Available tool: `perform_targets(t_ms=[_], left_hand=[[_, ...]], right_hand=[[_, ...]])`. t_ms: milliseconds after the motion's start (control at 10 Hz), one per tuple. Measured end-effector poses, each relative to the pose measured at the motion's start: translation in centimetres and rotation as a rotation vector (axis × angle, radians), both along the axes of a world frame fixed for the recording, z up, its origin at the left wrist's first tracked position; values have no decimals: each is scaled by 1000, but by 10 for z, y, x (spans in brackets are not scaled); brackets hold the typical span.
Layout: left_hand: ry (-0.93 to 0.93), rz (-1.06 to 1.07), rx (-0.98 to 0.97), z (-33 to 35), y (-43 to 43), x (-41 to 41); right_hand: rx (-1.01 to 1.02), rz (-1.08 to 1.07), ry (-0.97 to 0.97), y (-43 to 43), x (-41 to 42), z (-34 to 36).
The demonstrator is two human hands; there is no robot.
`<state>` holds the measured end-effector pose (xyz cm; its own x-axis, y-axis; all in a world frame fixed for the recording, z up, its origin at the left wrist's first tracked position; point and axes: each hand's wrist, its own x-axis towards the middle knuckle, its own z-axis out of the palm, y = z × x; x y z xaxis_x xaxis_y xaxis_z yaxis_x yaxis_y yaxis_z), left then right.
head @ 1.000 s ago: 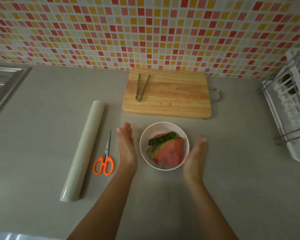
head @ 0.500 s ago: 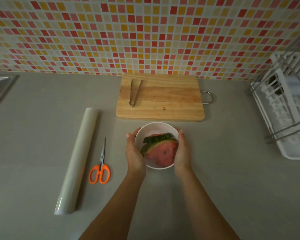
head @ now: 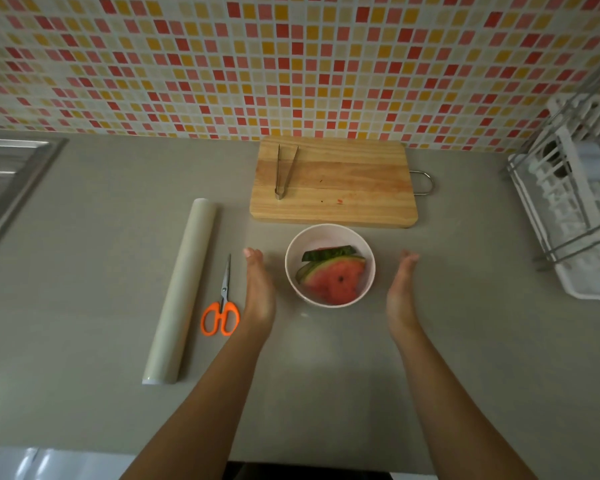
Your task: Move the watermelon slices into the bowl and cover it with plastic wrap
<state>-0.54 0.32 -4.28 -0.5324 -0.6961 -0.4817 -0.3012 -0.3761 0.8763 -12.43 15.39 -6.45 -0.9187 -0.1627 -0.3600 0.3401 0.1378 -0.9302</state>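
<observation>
We hold the left hand and right hand flat, unclenched, flanking the bowl without contact. Watermelon slices sit inside, near the counter's centre.

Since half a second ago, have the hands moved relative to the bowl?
Yes. The left hand and right hand have pulled outward off the bowl, now apart from its rim.

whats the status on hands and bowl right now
Left hand and right hand open, flanking bowl, not touching. Watermelon slices inside. Nothing in the way.
</observation>
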Motion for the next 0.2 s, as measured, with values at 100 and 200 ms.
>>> perform_targets(t_ms=[100,200], left_hand=[[81,53,-6,-2,10,11],[110,54,-71,6,24,15]], right_hand=[[-29,-25,7,17,-2,1],[-46,23,49,28,-4,13]])
